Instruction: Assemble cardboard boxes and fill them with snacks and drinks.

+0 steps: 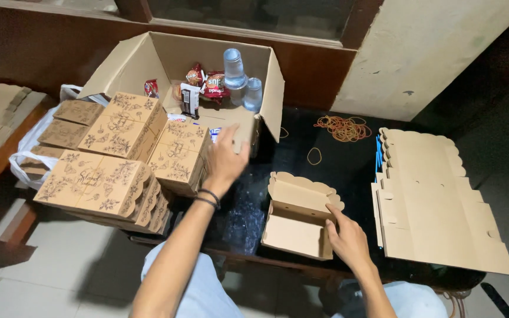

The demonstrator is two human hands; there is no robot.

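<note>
L hand (226,158) is stretched fwd, fingers loosely spread and empty, fingertips at the front flap of the large open brown cardboard carton (207,70) w/ snack packets (206,85) and clear plastic water cups (234,69) inside. Those goods lie straight ahead of and just above that hand, so L is far nearer to them than R.

R hand (347,238) sits low at the near right edge of the small open plain-cardboard meal box w/ scalloped lid (298,215), fingers mostly open, index and thumb touching its side wall; not a full grip. The box rests on the dark glossy table (337,171), long axis roughly left-right, lid tipped back away from the person, between both hands.

To the left: stack of closed printed brown boxes (113,159). To the right: pile of flat unfolded cardboard blanks (431,200). Loose rubber bands (343,126) lie beyond.
</note>
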